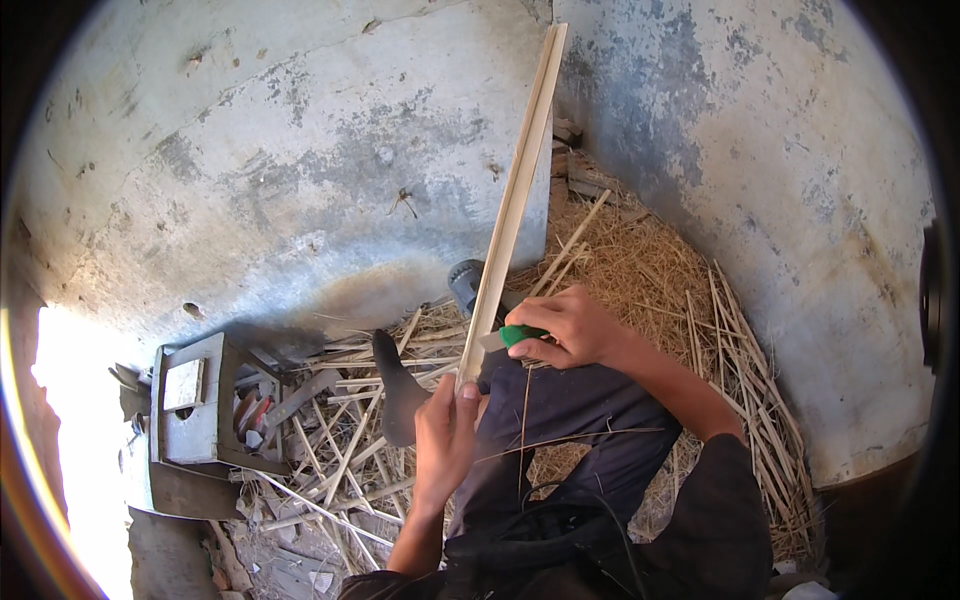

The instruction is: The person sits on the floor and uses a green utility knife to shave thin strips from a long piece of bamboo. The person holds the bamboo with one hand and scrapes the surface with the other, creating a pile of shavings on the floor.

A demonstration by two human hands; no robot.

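Note:
My left hand [447, 430] is closed around the lower end of a long, pale split cane [515, 190], which slants up and away past my knees toward the wall. Along its length runs a shallow groove. In my right hand [578, 328] is a knife with a green handle [520, 335]. Its short blade [492, 342] points left and meets the cane's right side just above my left hand. My fingers are wrapped around the handle and cover part of it.
Loose cane strips [350, 455] litter the floor at left. A heap of straw shavings [640, 260] and a stack of thin sticks [765, 420] lie at right. A worn wooden box [195, 400] stands at left, and peeling walls [330, 170] enclose the far side.

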